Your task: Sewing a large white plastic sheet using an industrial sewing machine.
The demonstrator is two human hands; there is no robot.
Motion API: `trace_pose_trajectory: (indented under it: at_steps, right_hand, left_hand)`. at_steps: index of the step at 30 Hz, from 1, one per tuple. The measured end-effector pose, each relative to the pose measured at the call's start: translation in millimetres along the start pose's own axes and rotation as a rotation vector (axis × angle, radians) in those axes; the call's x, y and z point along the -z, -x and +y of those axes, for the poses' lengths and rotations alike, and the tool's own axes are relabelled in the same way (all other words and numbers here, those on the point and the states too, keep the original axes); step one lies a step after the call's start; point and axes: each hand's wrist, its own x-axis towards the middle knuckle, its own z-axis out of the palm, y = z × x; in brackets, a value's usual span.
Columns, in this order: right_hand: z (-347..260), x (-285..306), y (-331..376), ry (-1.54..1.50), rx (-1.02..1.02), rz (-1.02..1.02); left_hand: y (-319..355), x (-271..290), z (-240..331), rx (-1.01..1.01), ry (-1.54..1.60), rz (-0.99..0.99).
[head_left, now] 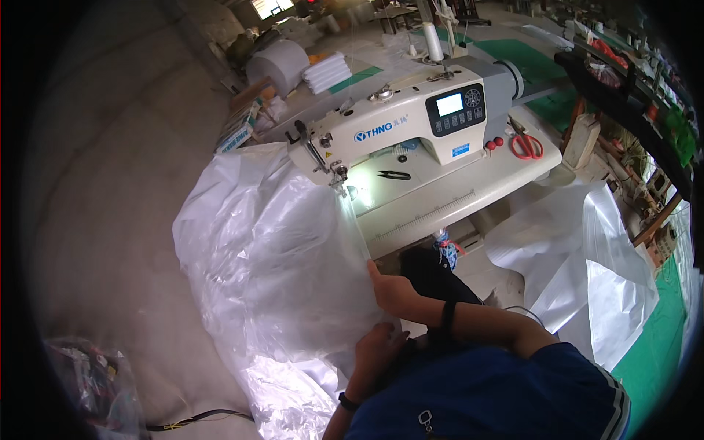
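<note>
A large, thin, whitish translucent plastic sheet [271,235] hangs in folds over the left end of a white sewing machine [389,121]. Its right-hand edge runs up under the lit needle area. Lower along that edge, my right hand [394,292] pinches the plastic, with the index finger stretched toward the machine. Close to my body, my left hand [372,350] is curled at the sheet's near edge, its fingertips turned toward the right wrist. The plastic and the hand itself partly hide what lies under those fingers.
Black thread snips [394,175] and red-handled scissors [526,145] lie on the machine bed, beside small red balls [494,144]. A second plastic sheet [587,264] drapes at the right. Behind stand a large white roll [279,66] and a thread cone [433,42]. A dark cable [198,416] crosses the floor.
</note>
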Motion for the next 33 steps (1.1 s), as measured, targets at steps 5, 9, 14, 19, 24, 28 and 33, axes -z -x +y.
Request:
trace_pose_trajectory:
  at_steps: [5, 9, 14, 19, 24, 28, 33]
  right_hand:
    - [-12.0, 37.7, -28.1, -0.014, -0.006, 0.05]
    - [-6.1, 49.9, -53.6, 0.009, -0.011, 0.016]
    - [9.0, 52.2, -93.6, 0.124, -0.05, -0.183]
    - [6.2, 60.9, -128.6, 0.139, -0.082, -0.214]
    - [21.8, 55.0, -158.4, 0.137, -0.133, -0.195]
    - [26.4, 54.7, -176.6, 0.116, -0.115, -0.157]
    - [24.2, 60.4, -162.0, -0.109, -0.368, -0.006]
  left_hand:
    - [4.7, -4.7, -11.8, 0.082, -0.074, 0.08]
    - [4.6, 11.0, -43.7, -0.066, 0.06, 0.328]
    - [-23.1, 80.3, -105.0, -0.134, -0.19, 0.836]
    - [-54.5, 131.1, -192.2, 0.091, -0.427, 0.796]
    - [-103.5, 152.3, -199.7, 0.202, -0.479, 0.54]
    - [-137.4, 163.5, -217.3, 0.325, -0.55, 0.459]
    - [-171.3, 172.3, -207.7, 0.451, -0.52, 0.409]
